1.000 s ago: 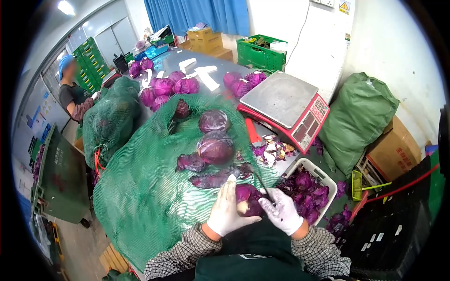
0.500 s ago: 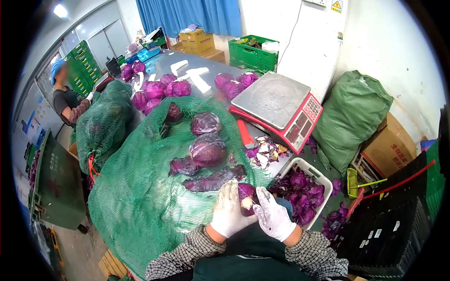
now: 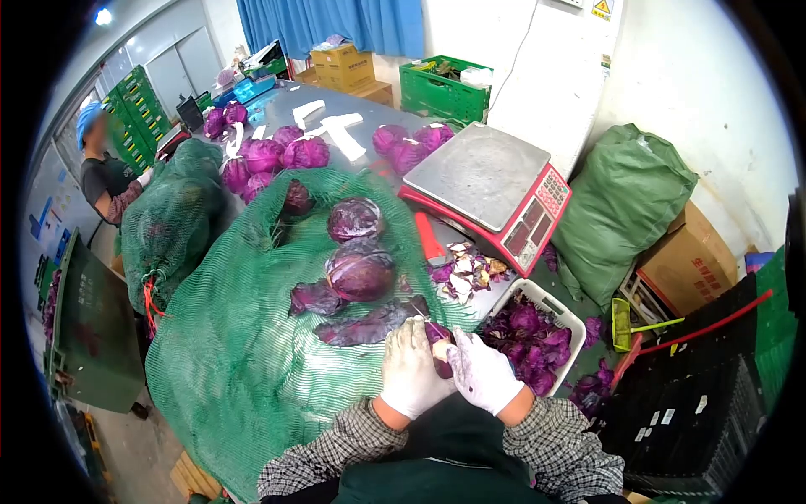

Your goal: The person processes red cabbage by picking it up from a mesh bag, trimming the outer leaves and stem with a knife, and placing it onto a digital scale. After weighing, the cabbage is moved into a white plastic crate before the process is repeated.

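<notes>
Close to my body, a red cabbage [image 3: 438, 338] with a pale stem end is held between my two white-gloved hands. My left hand [image 3: 411, 370] presses along its left side, and my right hand [image 3: 483, 374] covers its right side with fingers over the stem end. Much of the cabbage is hidden by the gloves. Just beyond lie loose dark outer leaves [image 3: 369, 326] on a green mesh sack [image 3: 243, 361]. Two larger whole cabbages, one nearer [image 3: 361, 270] and one farther [image 3: 355, 220], rest on the same sack.
A red weighing scale [image 3: 483, 172] stands right of the sack, beside a red-handled tool [image 3: 429, 239] and trimmed scraps [image 3: 466, 273]. A white basket [image 3: 579, 328] holds purple leaves. Trimmed cabbages [image 3: 306, 153] sit farther back. A co-worker [image 3: 105, 172] stands at left.
My right hand's fingers have shifted left over the cabbage, whose stem end now shows less. The whole view has moved slightly.
</notes>
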Demonstrator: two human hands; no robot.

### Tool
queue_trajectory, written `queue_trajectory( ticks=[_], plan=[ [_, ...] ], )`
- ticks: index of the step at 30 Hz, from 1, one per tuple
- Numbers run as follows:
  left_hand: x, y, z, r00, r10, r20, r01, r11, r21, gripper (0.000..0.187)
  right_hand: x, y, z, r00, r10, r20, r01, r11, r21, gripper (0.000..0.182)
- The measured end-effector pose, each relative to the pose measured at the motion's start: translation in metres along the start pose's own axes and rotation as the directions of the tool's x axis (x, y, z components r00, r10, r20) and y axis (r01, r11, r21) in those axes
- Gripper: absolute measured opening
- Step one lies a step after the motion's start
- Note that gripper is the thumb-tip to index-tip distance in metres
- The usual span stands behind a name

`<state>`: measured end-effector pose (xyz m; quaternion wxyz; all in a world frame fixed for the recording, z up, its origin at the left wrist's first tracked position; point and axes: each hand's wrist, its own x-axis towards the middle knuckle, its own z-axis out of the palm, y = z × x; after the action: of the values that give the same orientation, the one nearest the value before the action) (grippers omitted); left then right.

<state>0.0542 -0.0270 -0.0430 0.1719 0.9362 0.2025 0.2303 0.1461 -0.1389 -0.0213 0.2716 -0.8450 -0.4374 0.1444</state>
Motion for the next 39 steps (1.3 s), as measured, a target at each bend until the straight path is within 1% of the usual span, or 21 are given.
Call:
queue_trajectory(
  ticks=[3,4,6,7,8,10,11,12,14,17,21,24,27,28,30,32,34,35,37,38,39],
  plan=[
    [0.006,0.006,-0.005,0.996,-0.034,0.08,0.036,0.999,-0.022,0.1,0.015,0.02,0.008,0.991,-0.091,-0.099,0.093,0.996,0.011,0.03],
    [0.004,0.008,-0.006,0.997,-0.004,0.078,0.004,1.0,-0.001,0.1,0.02,0.015,-0.004,0.999,-0.051,-0.015,0.051,0.999,-0.008,0.031],
    [-0.003,0.013,-0.006,0.995,0.067,0.073,-0.07,0.997,0.044,0.101,0.038,0.041,-0.004,0.996,-0.087,-0.033,0.082,0.988,-0.134,0.033],
    [-0.012,0.016,-0.007,0.994,0.097,0.056,-0.098,0.995,0.017,0.103,0.039,0.056,0.002,0.994,-0.062,-0.093,0.055,0.996,-0.072,0.033],
    [-0.019,0.01,-0.007,0.991,0.136,0.014,-0.136,0.991,-0.012,0.105,0.035,0.069,0.005,0.982,-0.131,-0.133,0.138,0.989,0.044,0.031],
    [-0.029,-0.014,-0.007,0.984,0.171,-0.053,-0.177,0.976,-0.127,0.107,0.02,0.075,0.015,0.928,-0.148,-0.34,0.224,0.955,0.194,0.028],
    [-0.034,-0.026,-0.011,0.981,0.17,-0.097,-0.187,0.958,-0.216,0.111,0.013,0.074,0.018,0.916,-0.161,-0.367,0.236,0.957,0.169,0.027],
    [-0.042,-0.039,-0.01,0.989,0.136,-0.065,-0.149,0.941,-0.304,0.114,0.007,0.061,0.013,0.926,-0.133,-0.353,0.231,0.94,0.252,0.024],
    [-0.048,-0.052,-0.016,0.987,0.158,-0.042,-0.162,0.909,-0.384,0.112,0.0,0.039,0.005,0.947,-0.054,-0.316,0.146,0.95,0.275,0.02],
    [-0.052,-0.053,-0.016,0.987,0.156,-0.032,-0.156,0.91,-0.383,0.113,-0.005,0.014,-0.006,0.964,-0.016,-0.267,0.078,0.971,0.224,0.018],
    [-0.054,-0.057,-0.013,0.979,0.194,-0.055,-0.2,0.9,-0.388,0.115,-0.011,0.015,-0.003,0.947,-0.089,-0.31,0.157,0.966,0.203,0.019],
    [-0.053,-0.057,-0.014,0.98,0.193,-0.054,-0.199,0.909,-0.365,0.118,-0.012,0.015,-0.001,0.949,-0.083,-0.303,0.141,0.974,0.176,0.019],
    [-0.047,-0.044,-0.021,0.98,0.188,-0.059,-0.197,0.91,-0.365,0.119,-0.011,0.02,0.006,0.922,-0.149,-0.358,0.205,0.971,0.126,0.017],
    [-0.042,-0.034,-0.02,0.978,0.199,-0.068,-0.21,0.9,-0.383,0.118,-0.014,0.019,0.004,0.899,-0.145,-0.414,0.209,0.971,0.114,0.016],
    [-0.023,-0.011,-0.013,0.956,0.267,-0.118,-0.292,0.853,-0.433,0.118,-0.018,0.018,-0.008,0.847,-0.158,-0.508,0.234,0.968,0.089,0.015],
    [0.004,0.013,-0.015,0.912,0.385,-0.145,-0.406,0.789,-0.462,0.116,-0.023,0.049,-0.034,0.816,-0.037,-0.577,0.116,0.988,0.101,0.02],
    [0.025,0.027,-0.013,0.862,0.505,0.049,-0.402,0.739,-0.54,0.109,-0.021,0.101,-0.061,0.688,0.228,-0.689,-0.065,0.965,0.253,0.033],
    [0.031,0.028,-0.021,0.87,0.487,0.081,-0.363,0.743,-0.562,0.105,-0.026,0.137,-0.072,0.618,0.11,-0.778,-0.058,0.994,0.094,0.039],
    [0.055,0.01,-0.04,0.882,0.465,-0.073,-0.431,0.737,-0.521,0.104,-0.06,0.187,-0.088,0.589,0.199,-0.784,-0.039,0.975,0.218,0.049],
    [0.06,-0.008,-0.045,0.895,0.419,-0.152,-0.435,0.748,-0.502,0.104,-0.087,0.196,-0.092,0.656,0.39,-0.646,-0.036,0.871,0.49,0.053],
    [0.064,-0.032,-0.05,0.919,0.358,-0.165,-0.394,0.828,-0.399,0.104,-0.103,0.191,-0.09,0.68,0.411,-0.607,-0.045,0.85,0.524,0.053]
  ],
)
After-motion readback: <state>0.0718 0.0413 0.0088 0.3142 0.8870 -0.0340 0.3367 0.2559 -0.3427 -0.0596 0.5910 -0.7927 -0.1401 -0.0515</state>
